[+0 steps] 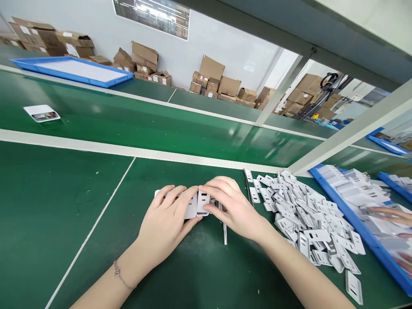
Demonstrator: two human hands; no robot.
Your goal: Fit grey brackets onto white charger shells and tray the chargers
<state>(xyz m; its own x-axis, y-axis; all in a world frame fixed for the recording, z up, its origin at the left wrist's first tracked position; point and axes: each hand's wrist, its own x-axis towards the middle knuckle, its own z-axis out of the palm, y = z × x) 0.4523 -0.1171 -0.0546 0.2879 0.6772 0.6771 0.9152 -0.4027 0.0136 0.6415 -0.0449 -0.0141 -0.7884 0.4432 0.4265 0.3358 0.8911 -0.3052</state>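
My left hand [170, 219] is closed around a white plastic housing [191, 207], fingers over the top and thumb along the near side. At the housing's right end sits a small white slotted cover plate [203, 201]. My right hand [233, 206] pinches this plate between thumb and fingers, and the plate touches the housing. Below my right palm a shiny metal rod [225, 234] sticks out toward me; its other end is hidden. A heap of similar slotted cover plates [309, 214] lies to the right of my right hand.
A blue-rimmed tray [363, 227] with white parts stands at the right, where another person's hands [394, 216] reach in. One white housing [41, 113] lies on the green belt [144, 124] beyond a pale rail. A sloping post [341, 139] rises at the right.
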